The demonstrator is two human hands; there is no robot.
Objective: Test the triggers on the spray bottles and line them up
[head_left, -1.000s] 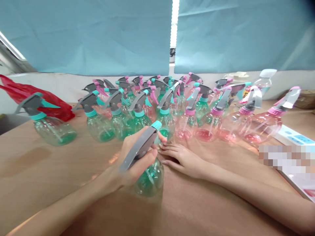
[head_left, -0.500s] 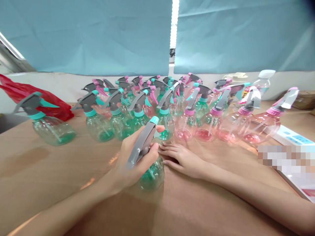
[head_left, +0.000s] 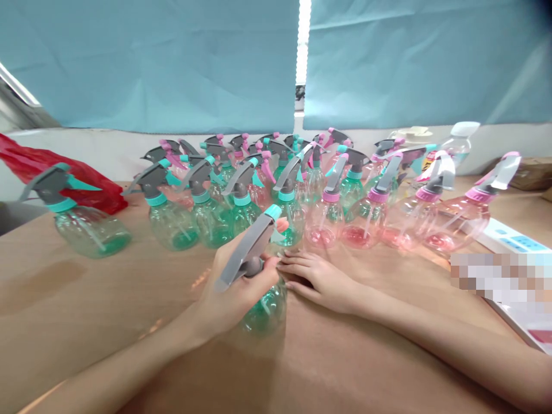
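Green spray bottle (head_left: 269, 307) is gripped at its neck by the left hand (head_left: 241, 296), the thumb and fingers being wrapped beneath the grey sprayer head (head_left: 248, 250), whose turquoise nozzle is pointed towards one o'clock. It is held over the near part of the wooden table (head_left: 345, 368); whether its base is touching the wood cannot be told. With that bottle taken as the dial's centre, the right hand (head_left: 325, 282) is laid palm down near two o'clock, its fingers stretched towards the bottle; contact cannot be made out. A row of green bottles (head_left: 211, 221) is ranged from eleven to twelve o'clock, continued by pink bottles (head_left: 364, 227) from one to two, with more sprayers packed behind. At ten o'clock a lone green-based bottle (head_left: 90, 233) is placed before a red bag (head_left: 86, 178). Between two and three, a white box (head_left: 509, 233) is seen. At twelve, blue sheeting (head_left: 172, 69) is hung.
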